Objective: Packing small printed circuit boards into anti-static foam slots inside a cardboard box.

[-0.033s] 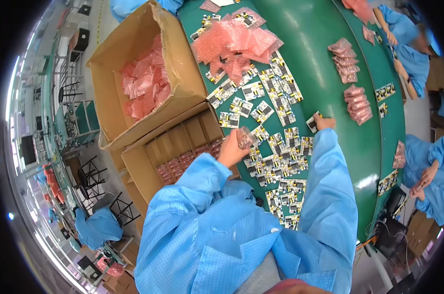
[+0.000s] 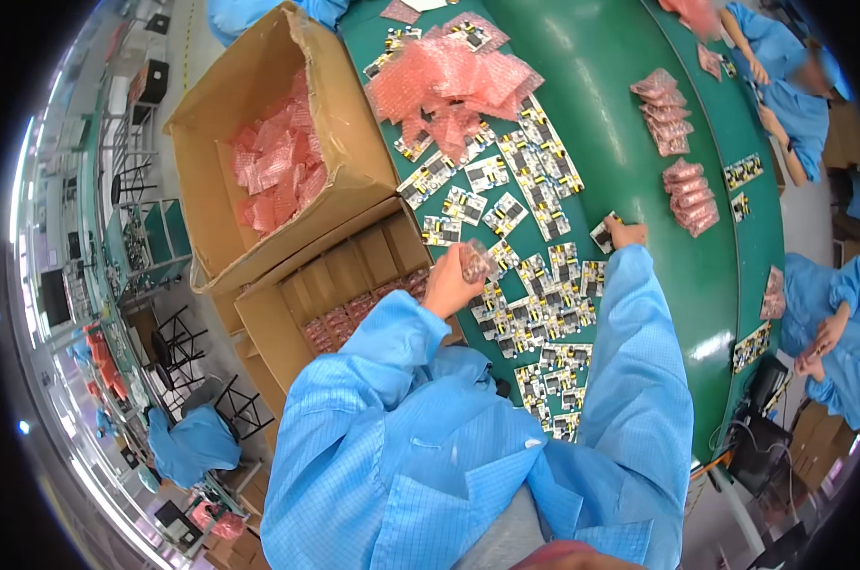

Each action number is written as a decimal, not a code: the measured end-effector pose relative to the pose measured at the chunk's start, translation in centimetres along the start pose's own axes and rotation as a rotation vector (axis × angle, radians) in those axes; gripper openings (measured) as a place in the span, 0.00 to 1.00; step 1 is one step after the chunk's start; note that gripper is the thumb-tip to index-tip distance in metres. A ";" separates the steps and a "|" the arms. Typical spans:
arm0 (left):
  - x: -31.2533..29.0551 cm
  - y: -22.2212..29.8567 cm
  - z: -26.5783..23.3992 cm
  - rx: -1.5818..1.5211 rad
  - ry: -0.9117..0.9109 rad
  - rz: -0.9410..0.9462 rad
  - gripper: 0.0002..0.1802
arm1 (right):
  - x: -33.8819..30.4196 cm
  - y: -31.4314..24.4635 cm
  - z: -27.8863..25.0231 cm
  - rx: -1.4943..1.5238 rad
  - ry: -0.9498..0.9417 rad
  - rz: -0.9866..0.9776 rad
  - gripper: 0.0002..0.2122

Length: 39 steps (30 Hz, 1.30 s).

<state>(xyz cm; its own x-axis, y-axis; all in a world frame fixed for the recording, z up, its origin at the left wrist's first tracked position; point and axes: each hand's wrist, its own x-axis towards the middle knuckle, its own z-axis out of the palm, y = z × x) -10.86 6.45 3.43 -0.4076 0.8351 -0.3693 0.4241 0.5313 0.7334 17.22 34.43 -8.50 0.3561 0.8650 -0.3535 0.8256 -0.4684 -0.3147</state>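
My left hand [image 2: 452, 283] is closed on a small pink bubble-wrap packet [image 2: 475, 261], held just left of the loose boards; a circuit board seems to be inside. My right hand [image 2: 627, 233] grips the edge of a bare circuit board [image 2: 603, 236] over the green table, right of the others. Many more circuit boards [image 2: 536, 328] lie in rows and loose groups between my arms and farther off. A heap of flat pink bubble-wrap bags [image 2: 453, 81] covers some boards at the far end.
At the left, a large open cardboard box [image 2: 197, 142] holds pink bags, and a divided carton [image 2: 287, 309] beside it holds wrapped packets. Two stacks of wrapped packets [image 2: 662, 109] stand on the green table's [image 2: 582, 104] right part. Co-workers in blue [image 2: 829, 313] sit along the right.
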 end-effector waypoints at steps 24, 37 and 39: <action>13.7 -0.2 -1.5 0.378 0.488 0.396 0.41 | -30.4 14.9 -6.1 1.604 -0.255 0.377 0.13; 11.4 4.5 -1.3 -0.191 0.337 0.600 0.08 | -34.5 17.5 -10.2 1.480 -0.169 0.384 0.13; 3.9 6.7 0.3 -0.235 0.075 0.627 0.06 | -35.7 18.1 -9.9 1.535 -0.184 0.385 0.13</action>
<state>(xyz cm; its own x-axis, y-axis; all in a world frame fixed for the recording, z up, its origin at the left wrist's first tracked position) -9.35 13.32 6.74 -0.2001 0.9590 0.2009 0.4147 -0.1029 0.9041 23.79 -3.18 7.10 0.2809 0.6781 -0.6792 -0.5428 -0.4714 -0.6951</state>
